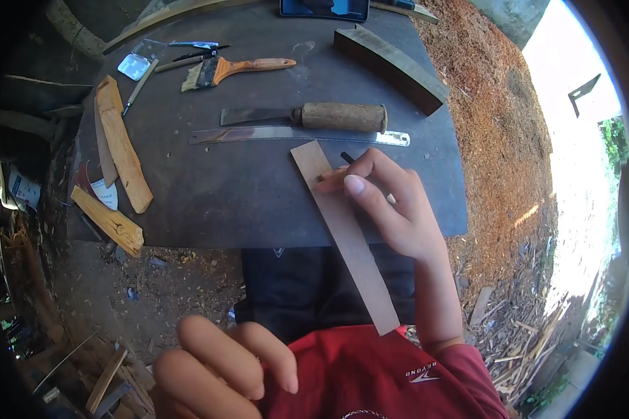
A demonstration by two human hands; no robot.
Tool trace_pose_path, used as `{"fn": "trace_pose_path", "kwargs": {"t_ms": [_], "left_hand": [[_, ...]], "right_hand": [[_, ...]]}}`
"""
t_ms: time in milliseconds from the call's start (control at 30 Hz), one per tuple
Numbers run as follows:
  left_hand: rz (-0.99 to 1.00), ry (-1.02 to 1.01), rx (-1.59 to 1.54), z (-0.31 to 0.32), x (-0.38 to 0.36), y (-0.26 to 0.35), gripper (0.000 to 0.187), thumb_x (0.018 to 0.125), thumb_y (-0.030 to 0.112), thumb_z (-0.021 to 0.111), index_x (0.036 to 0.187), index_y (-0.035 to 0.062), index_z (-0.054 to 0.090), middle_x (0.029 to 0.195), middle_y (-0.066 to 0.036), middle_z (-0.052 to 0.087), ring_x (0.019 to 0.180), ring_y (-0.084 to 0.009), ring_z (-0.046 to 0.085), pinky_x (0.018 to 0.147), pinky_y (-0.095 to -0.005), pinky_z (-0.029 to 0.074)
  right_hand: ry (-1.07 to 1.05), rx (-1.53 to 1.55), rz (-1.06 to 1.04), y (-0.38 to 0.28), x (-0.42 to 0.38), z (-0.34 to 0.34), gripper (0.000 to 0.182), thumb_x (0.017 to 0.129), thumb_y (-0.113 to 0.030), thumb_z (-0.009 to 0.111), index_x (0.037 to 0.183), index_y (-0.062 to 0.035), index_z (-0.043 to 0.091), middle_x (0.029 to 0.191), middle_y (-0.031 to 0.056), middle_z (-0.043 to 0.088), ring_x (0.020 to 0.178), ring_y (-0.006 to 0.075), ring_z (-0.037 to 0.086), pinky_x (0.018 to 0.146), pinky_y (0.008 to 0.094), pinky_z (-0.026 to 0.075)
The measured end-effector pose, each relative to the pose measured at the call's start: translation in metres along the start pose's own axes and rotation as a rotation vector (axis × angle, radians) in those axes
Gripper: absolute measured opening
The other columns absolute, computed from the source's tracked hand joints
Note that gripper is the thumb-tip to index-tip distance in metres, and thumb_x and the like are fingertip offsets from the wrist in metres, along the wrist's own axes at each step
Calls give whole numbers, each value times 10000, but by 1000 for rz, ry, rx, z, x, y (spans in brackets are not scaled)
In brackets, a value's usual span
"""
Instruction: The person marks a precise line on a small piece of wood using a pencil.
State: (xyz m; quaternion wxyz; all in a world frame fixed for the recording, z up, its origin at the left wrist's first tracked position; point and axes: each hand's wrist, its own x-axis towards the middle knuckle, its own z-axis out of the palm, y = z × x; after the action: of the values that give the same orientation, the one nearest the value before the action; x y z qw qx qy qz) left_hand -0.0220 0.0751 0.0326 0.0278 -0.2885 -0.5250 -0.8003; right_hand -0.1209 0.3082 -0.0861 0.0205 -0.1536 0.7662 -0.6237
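A flat strip of pale wood (349,234) slants from the tabletop over its near edge toward my red shirt. My right hand (398,209) is over the strip, fingertips at its upper part. A thin dark pencil-like stick (347,158) pokes out from between its bent fingers; the rest is hidden. My left hand (220,366) is raised close to the camera, fingers loosely curled and apart, with nothing visible in them. Just beyond the strip lie a metal ruler (272,133) and a chisel (342,116) with a thick wooden handle.
A paintbrush (251,65), slim pens and a small white case (133,67) lie at the far left of the dark table (217,202). Wood pieces (124,150) line the left edge. A curved wooden block (391,68) stands far right. Shavings (496,140) cover the ground.
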Motion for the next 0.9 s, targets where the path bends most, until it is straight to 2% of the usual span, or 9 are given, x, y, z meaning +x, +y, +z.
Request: {"fn": "trace_pose_path", "kwargs": {"t_ms": [33,67,167,200,300,433,633,800,900], "left_hand": [[-19,-60,-88,2,4,0,158,948,418,810,1062,318,856,1065,18,485,1010,-193,389,893,-373,411],[15,-134,-191,-3,5,-9,157,930,429,819,1018,303,853,1039,19,495,1005,-191,394,869,-370,399],[10,-195,-327,-8,3,-17,140,948,410,797,1012,301,855,983,15,506,984,-191,399,851,-356,388],[9,-189,-356,-11,1,-21,150,980,385,746,1000,291,862,953,10,519,970,-192,406,839,-349,384],[-51,-208,-376,-14,0,-17,188,997,354,695,985,277,866,985,1,547,974,-194,412,840,-349,387],[-13,-315,-351,-22,4,-22,219,1008,353,668,976,270,868,1028,-18,593,983,-199,424,839,-344,388],[-28,-318,-408,-23,7,-24,220,1010,354,665,981,277,869,1036,-27,614,985,-202,429,840,-339,388],[-67,-209,-444,-16,6,-25,224,1017,346,654,980,292,868,1021,-30,634,985,-205,438,837,-331,388],[-100,-251,-436,-17,12,-23,201,1011,356,674,970,300,863,1020,-24,635,988,-206,444,836,-327,386]], "right_hand": [[2,-8,-3,0,0,0,278,1095,-296,639,1005,-34,658,839,87,765,729,179,725,684,320,532],[4,-17,-5,0,0,-1,282,1093,-301,643,1006,-34,660,825,85,757,722,177,721,677,320,528],[6,-31,11,0,-1,-2,293,1090,-313,649,1003,-33,664,810,83,746,723,171,718,677,323,525],[0,-31,23,0,-1,-3,294,1090,-314,648,1003,-33,664,814,83,749,730,170,720,684,323,528],[21,4,-11,2,1,1,298,1090,-316,650,1000,-32,666,842,84,760,761,168,729,712,321,537],[10,-15,-3,-2,1,-1,299,1089,-313,653,998,-28,664,905,88,783,810,171,743,749,312,548],[10,2,10,-1,1,0,302,1087,-313,657,999,-24,667,927,95,788,818,175,746,755,313,549],[8,-8,21,-2,1,-2,298,1082,-313,663,1008,-25,678,893,86,779,776,156,732,713,307,536],[12,-2,14,2,1,-1,293,1078,-312,668,1009,-27,682,876,84,773,742,144,718,679,305,522]]}}
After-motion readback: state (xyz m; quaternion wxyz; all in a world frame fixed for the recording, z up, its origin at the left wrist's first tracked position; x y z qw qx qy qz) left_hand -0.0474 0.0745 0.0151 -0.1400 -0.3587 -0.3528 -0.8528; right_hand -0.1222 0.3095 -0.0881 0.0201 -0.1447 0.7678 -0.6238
